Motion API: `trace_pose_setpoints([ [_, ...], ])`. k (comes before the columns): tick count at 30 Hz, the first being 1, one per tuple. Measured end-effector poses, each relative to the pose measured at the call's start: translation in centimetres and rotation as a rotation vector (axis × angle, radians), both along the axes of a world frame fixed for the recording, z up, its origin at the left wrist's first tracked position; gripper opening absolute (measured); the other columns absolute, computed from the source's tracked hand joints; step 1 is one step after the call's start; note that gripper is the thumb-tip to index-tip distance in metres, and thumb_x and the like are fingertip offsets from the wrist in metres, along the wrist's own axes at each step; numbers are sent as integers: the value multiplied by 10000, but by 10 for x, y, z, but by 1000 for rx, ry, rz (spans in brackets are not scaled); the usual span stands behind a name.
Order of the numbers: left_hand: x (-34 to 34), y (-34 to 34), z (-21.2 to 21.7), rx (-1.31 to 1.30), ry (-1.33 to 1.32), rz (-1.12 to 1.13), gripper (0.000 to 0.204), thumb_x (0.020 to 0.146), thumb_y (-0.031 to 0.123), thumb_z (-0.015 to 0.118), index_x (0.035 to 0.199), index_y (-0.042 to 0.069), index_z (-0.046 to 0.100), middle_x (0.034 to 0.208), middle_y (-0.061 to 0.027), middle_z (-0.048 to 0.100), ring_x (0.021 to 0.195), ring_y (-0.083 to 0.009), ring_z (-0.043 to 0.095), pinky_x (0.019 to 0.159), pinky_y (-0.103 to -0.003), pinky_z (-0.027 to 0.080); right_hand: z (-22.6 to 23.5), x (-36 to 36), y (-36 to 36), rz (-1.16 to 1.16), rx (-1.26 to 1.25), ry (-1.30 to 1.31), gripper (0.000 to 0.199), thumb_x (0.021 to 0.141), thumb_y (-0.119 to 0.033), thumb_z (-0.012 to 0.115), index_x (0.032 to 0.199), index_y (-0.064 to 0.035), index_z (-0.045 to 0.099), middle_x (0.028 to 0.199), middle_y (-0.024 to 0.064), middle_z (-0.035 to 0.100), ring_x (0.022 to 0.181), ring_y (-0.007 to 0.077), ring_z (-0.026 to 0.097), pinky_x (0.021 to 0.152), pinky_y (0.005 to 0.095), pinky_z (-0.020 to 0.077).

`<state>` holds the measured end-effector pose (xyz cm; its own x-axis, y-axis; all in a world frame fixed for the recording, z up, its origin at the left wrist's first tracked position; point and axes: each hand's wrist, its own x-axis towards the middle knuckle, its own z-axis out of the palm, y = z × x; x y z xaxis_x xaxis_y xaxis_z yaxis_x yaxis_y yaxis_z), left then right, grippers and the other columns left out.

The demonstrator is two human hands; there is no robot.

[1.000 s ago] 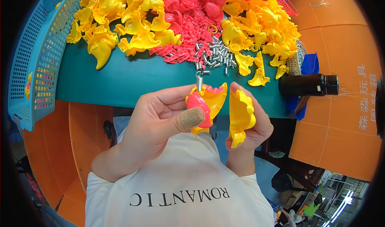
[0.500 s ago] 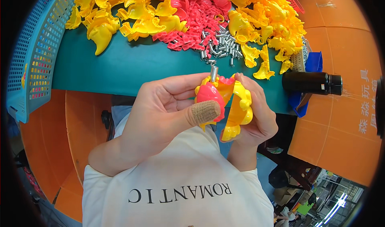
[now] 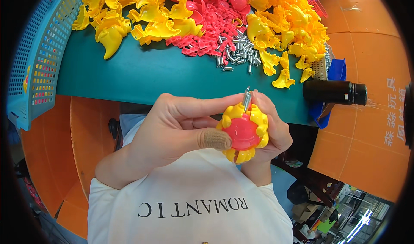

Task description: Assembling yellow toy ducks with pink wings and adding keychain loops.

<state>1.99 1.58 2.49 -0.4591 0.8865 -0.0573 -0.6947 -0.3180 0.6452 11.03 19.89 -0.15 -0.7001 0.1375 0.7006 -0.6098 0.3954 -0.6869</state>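
Observation:
Between both hands, in front of my chest, is a yellow plastic toy (image 3: pixel 262 129) with a round red middle (image 3: pixel 244 134). A metal spring (image 3: pixel 247 100) sticks up from its top. My left hand (image 3: pixel 172 123) grips the left side; its thumb, wrapped in a brown bandage (image 3: pixel 216 139), presses the red part's edge. My right hand (image 3: pixel 276 132) is closed round the right side, with most of its fingers hidden behind the toy. The yellow halves lie close together around the red part.
Yellow shell pieces (image 3: pixel 110 32) and red plastic parts (image 3: pixel 211 24) are heaped on the green table (image 3: pixel 129 80), with loose springs (image 3: pixel 241 52) beside them. A blue basket (image 3: pixel 47 67) stands left. A black bottle (image 3: pixel 330 92) lies right, near an orange carton (image 3: pixel 358 114).
The yellow halves, apart before, have come together around the red part. The toy has turned its red middle toward me and moved slightly right and down.

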Motion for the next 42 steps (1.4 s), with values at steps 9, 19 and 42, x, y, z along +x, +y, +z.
trace_pose_setpoints([
  [9,0,-2,3,-2,295,81,485,783,-58,701,1247,-1,571,1164,-166,630,1009,-170,627,900,-287,525,9,3,7,116,78,-14,656,608,-189,884,1181,-50,595,1140,242,633,1081,399,609,900,477,506],
  [19,8,0,8,-81,367,172,496,741,-42,745,1213,-6,597,1221,-180,605,1075,-198,617,897,-297,526,23,12,-13,164,-472,-243,654,672,-346,795,1189,2,597,1206,313,565,1195,396,532,1027,476,388],
  [42,-1,1,4,-33,335,128,450,744,-30,745,1175,-6,620,1122,-140,658,1098,-200,597,1043,-352,421,4,7,-19,247,-447,-107,565,787,-310,732,1215,16,559,1272,367,480,1214,406,508,1035,464,382],
])
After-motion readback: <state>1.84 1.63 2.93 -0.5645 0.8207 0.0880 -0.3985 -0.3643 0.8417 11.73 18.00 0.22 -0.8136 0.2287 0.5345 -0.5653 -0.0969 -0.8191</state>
